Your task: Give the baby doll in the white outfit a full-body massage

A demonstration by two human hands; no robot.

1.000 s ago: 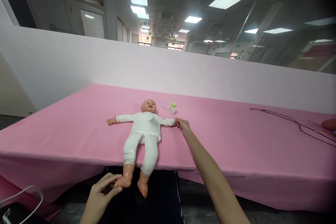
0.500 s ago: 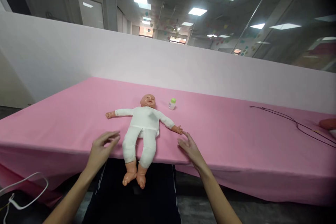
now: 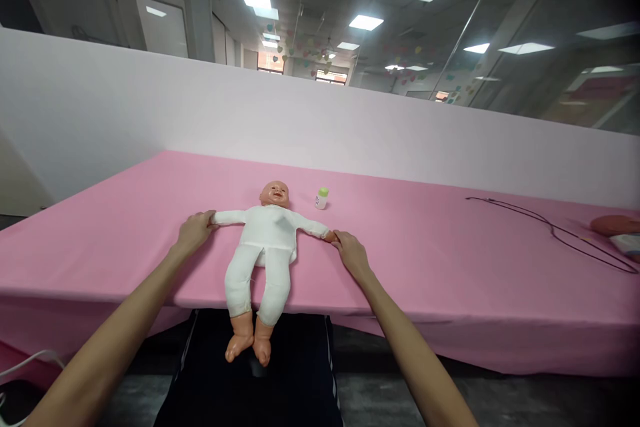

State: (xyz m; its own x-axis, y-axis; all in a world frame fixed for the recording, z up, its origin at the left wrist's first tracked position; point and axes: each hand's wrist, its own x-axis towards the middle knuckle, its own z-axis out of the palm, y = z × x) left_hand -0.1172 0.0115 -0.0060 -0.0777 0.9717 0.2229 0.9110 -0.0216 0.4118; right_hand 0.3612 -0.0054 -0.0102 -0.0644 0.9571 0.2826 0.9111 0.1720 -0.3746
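One pink table [image 3: 425, 267] bears the doll [image 3: 269, 227], which lies face-up, its feet past the near edge. Well apart from the doll, on my right, runs a dark cord [image 3: 553, 225]. My left hand [image 3: 194, 232] grips the end of one doll arm; my right hand [image 3: 353, 253] grips the other's. Near the doll's head stands a bottle [image 3: 321, 199].
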